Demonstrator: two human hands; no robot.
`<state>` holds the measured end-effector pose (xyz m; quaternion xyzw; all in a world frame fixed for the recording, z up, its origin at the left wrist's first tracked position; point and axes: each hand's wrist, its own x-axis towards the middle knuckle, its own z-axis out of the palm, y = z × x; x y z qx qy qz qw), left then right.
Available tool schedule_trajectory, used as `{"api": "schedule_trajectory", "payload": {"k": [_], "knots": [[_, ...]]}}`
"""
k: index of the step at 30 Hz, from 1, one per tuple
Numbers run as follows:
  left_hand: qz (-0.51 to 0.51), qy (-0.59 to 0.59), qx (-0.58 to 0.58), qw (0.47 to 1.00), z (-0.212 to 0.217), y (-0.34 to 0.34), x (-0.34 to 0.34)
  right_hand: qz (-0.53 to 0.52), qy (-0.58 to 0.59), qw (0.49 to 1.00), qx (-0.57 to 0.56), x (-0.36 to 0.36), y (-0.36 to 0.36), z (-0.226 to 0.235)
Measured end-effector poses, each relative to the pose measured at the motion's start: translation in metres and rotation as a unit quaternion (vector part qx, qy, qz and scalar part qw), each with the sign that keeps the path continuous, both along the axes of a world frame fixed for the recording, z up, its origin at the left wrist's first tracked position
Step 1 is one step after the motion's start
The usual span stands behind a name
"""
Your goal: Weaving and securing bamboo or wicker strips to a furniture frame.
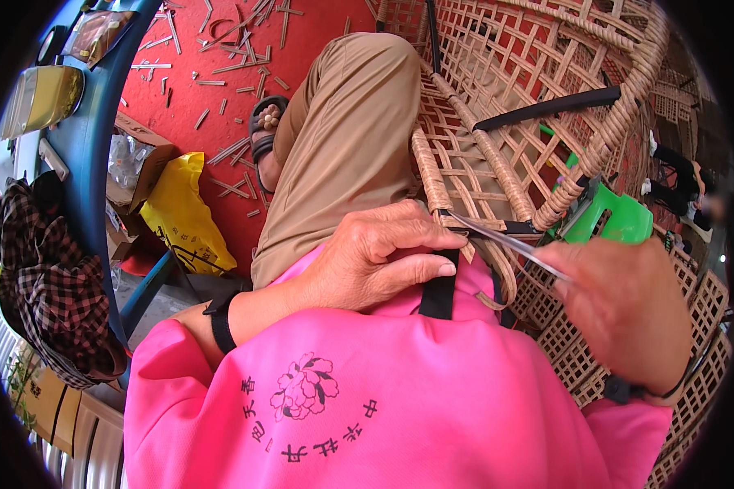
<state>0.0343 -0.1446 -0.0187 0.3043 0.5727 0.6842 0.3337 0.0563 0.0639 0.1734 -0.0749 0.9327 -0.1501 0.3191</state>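
We look down over a bright pink shirt (367, 407) with a dark flower print, and both hands are at the near edge of a big woven rattan chair frame (538, 98) of pale cane lattice, which lies tipped across the lap and runs away to the upper right.

The left hand (375, 261) sits in the middle, its fingers (420, 236) curled and pressed together, thumb tucked against them, right at the wrapped cane rim (428, 175) of the frame. The fingertips meet the near end of a thin, flat, pale cane strip (506, 240); it looks like a pinch, though the contact itself is partly hidden.

The right hand (620, 301) comes in lower right, blurred. The strip runs down into it, and its fingers seem closed on the strip's other end, but we cannot tell the exact grip. So the strip is stretched between both hands, just in front of the frame's rim.

A black strap (440, 293) hangs down below the left hand, over the shirt. Behind the frame a green plastic stool (620, 220) peeks through. A leg in tan trousers (342, 138) stretches up to a sandalled foot (265, 134) on the red floor (196, 65), which is littered with cut cane scraps (232, 151). Left of that lie a yellow plastic bag (183, 216), a blue metal frame (94, 138) and a checked cloth (49, 269).
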Motion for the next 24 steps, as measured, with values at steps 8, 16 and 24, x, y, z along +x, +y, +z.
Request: {"api": "schedule_trajectory", "payload": {"k": [8, 16, 24], "knots": [[0.016, -0.002, -0.002, 1.0, 0.0, 0.002, 0.002, 0.114, 0.018, 0.973, 0.201, 0.023, -0.048, 0.002], [0.066, 0.07, -0.011, 0.995, 0.001, 0.009, 0.003, 0.136, 0.041, 0.97, 0.199, 0.021, -0.05, -0.005], [0.059, -0.386, -0.067, 0.918, 0.016, 0.016, 0.006, 0.045, 0.027, 0.996, 0.073, 0.005, -0.027, -0.01]]}}
